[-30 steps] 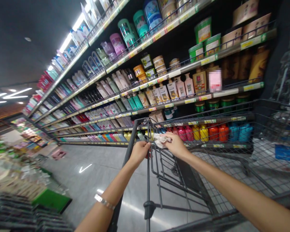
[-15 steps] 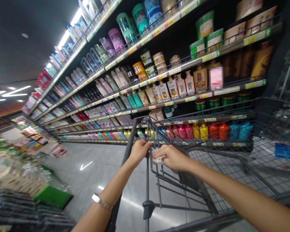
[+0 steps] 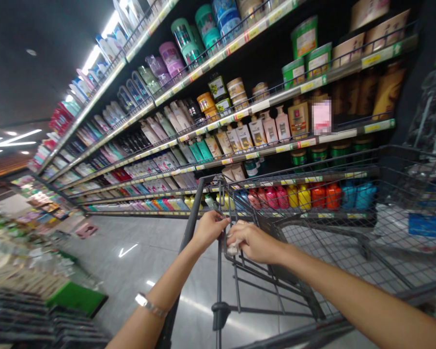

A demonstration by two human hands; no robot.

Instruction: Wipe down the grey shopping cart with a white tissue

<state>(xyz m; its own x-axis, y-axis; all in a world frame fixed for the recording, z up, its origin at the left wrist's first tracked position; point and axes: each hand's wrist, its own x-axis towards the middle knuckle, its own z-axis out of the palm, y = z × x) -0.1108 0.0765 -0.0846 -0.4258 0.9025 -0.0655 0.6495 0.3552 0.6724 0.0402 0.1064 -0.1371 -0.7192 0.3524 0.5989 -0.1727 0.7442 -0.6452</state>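
Fingers [image 3: 222,224] of the left hand [image 3: 208,231] curled shut around the top of the near corner post of a dark grey wire shopping cart [image 3: 312,170], just left of frame centre. Right hand [image 3: 253,241] immediately beside it, fingers closed on a crumpled white cloth [image 3: 233,248]. Cloth pressed against the wire of the cart's near end panel, only a small fold visible below the knuckles. Thumbs of the two hands close together; contact between them not discernible.

Silver bracelet [image 3: 150,306] on the left wrist, lower centre-left. Both forearms bare, entering from the bottom edge and converging on the cart corner.

Cart basket spread across the right half of the frame, with a blue label [image 3: 423,224] on its wire wall at far right. Vertical frame bar below the hands, ending in a dark joint [image 3: 218,310] near the bottom edge. Glossy grey floor [image 3: 131,252] beneath and to the left of the cart.

Black store shelving [image 3: 261,105] behind the cart, running from upper right down to middle left, edged with yellow and green price strips. Row of pink, yellow, orange and blue bottles [image 3: 305,196] on a low shelf, seen through the cart wire. Pale pump bottles [image 3: 269,128] two shelves higher, next to a blurred pink patch [image 3: 321,116]. Green tubs [image 3: 305,41] near the top edge.

Green crate [image 3: 78,300] on the floor at lower left. Strip ceiling lights [image 3: 16,138] at far left.
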